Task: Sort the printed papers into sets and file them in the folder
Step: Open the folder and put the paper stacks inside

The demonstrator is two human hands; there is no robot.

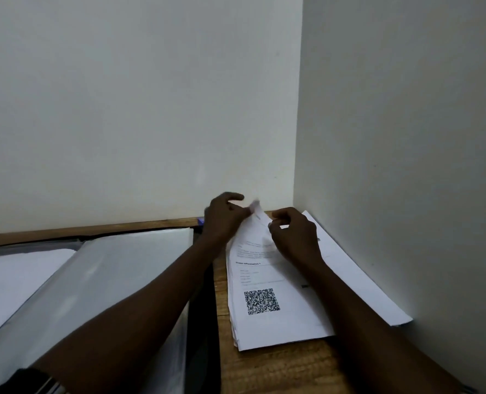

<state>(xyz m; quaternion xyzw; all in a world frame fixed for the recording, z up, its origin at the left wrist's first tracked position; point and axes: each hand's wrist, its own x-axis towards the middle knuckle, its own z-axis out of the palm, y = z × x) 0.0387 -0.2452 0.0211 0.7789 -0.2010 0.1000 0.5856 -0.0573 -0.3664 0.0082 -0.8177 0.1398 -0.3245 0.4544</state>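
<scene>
A stack of printed papers lies on the wooden desk at the right; its top sheet shows text and a QR code. My left hand pinches the far corner of the top sheets and lifts it. My right hand pinches the same far edge just to the right, fingers curled over the paper. An open folder with clear plastic sleeves lies to the left, under my left forearm.
More white sheets lie under the stack, against the right wall. The desk sits in a corner, walls behind and to the right. A small blue object rests by the back wall. A dark band sits on my left wrist.
</scene>
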